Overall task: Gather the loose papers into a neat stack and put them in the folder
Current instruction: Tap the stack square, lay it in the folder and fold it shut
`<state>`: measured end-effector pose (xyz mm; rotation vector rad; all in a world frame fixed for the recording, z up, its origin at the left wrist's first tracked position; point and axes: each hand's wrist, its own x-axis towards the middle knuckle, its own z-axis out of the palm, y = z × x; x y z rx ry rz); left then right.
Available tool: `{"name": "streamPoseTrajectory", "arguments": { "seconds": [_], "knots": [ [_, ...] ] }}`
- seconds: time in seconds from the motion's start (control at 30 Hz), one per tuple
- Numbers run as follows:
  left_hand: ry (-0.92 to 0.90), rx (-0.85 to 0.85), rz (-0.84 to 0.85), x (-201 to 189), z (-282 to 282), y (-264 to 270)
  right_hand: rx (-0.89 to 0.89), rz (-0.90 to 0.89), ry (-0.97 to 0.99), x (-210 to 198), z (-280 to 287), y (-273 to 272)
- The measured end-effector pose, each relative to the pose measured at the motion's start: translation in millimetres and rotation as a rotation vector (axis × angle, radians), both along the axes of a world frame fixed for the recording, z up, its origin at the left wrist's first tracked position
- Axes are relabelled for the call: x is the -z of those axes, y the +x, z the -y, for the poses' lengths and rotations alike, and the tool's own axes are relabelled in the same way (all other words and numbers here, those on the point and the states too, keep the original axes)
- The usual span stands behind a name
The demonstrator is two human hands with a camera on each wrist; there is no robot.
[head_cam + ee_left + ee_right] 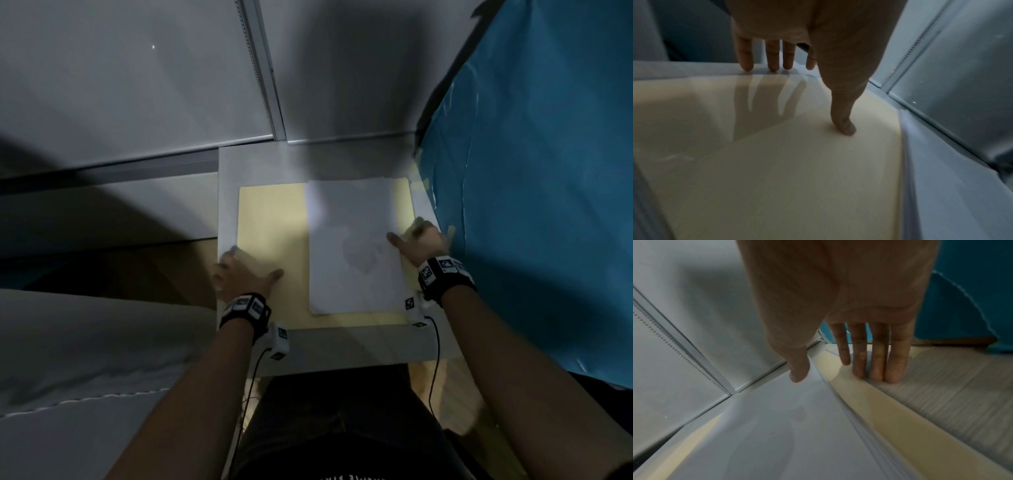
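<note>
Small white table [226,192] is seen at centre of the head view, butted against a grey wall panel at 12 o'clock. Blue sheet [534,192] is hung or draped at 3 o'clock, a pale cushion-like surface at 8 o'clock.

Manila folder [270,222] is laid open and flat on the table, covering most of the top. Stack of white papers [352,246] is laid on the folder's right half, edges roughly squared, long side running 12 to 6 o'clock; a narrow strip of folder is left exposed along the stack's 3 o'clock edge.

Left hand [239,274] is spread wide and flat on the folder's left half, near its 7 o'clock corner. Per the left wrist view, the thumb is pressed onto the folder [777,162] and the four straight fingertips [745,65] are set at the folder's outer edge, where it meets the table. Nothing is gripped.

Right hand [419,241] is placed at the stack's 3 o'clock edge, fingers straight and together. In the right wrist view the fingertips [894,374] are pressed down at the folder's exposed outer margin, against the table [951,386], while the thumb is extended over the papers [787,426]; whether the thumb touches the top sheet cannot be told. Nothing is pinched.
</note>
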<state>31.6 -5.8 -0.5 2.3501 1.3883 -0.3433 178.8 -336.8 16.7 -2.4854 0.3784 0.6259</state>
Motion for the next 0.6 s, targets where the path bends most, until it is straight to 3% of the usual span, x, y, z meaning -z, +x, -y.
{"name": "streamPoseTrajectory", "arguments": {
  "seconds": [0.17, 0.37, 0.47, 0.53, 0.6],
  "knots": [
    [-0.083, -0.154, -0.066, -8, -13, 3, -0.068, -0.066, -0.187, 7, -5, -9],
    [-0.36, -0.122, 0.166, -36, -25, 0, -0.014, -0.229, -0.183, 10, -5, 4],
    [-0.417, 0.016, 0.29, -75, -29, 3, 0.077, -0.187, -0.047, 5, -3, 9],
    [-0.626, 0.112, 0.386, -100, -27, 7, 0.169, -0.126, 0.118, 6, 0, 11],
    [-0.866, 0.103, 0.386, -113, -17, 16, 0.245, -0.054, 0.24, 11, 1, 13]
  ]
}}
